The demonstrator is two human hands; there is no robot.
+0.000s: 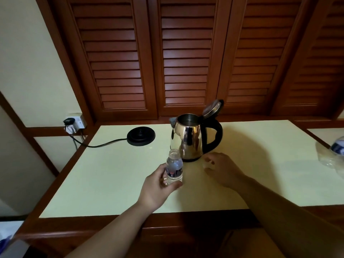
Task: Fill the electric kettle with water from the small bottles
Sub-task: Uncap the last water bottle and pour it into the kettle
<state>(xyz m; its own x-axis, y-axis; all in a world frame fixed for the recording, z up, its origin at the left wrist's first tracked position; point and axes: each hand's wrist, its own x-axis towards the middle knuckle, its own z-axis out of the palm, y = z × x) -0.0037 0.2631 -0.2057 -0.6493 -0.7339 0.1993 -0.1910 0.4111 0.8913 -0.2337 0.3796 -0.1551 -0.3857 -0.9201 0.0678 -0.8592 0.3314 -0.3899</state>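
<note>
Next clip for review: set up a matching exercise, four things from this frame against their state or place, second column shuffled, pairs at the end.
Things
1. kettle
2. kettle base
3. small bottle
4. right hand

States or places
A. held upright, cap off
B. black disc lying bare on the table, corded toward the wall socket
C. standing on the table off its base, lid flipped up
D. resting on the table just in front of the kettle, curled, nothing clearly in it

Pairs: 1-C, 2-B, 3-A, 4-D. The left hand is the one gripping the bottle.
</note>
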